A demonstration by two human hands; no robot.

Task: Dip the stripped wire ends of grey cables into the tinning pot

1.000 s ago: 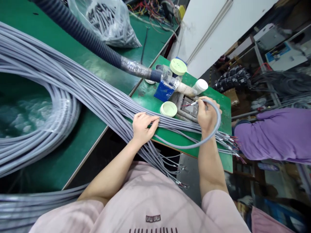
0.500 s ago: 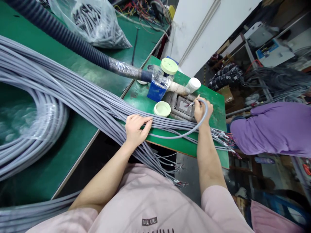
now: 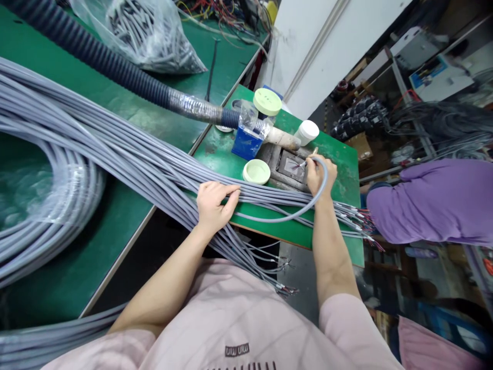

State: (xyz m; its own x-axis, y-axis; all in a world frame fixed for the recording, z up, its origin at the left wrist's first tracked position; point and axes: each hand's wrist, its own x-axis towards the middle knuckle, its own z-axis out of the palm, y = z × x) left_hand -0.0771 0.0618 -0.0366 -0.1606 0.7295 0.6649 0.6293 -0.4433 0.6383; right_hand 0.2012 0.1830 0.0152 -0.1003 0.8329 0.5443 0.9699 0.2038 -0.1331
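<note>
In the head view, a bundle of grey cables (image 3: 154, 164) was held down on the green table (image 3: 210, 149) by the left hand (image 3: 213, 205), its grip open and resting flat. A looped grey cable (image 3: 277, 221) was pinched in the closed grip of the right hand (image 3: 319, 174), its end held over a metal fixture (image 3: 288, 169).

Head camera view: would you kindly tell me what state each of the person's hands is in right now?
Left hand: open, resting on the bundle of grey cables.
Right hand: closed, holding a single grey cable.
</note>
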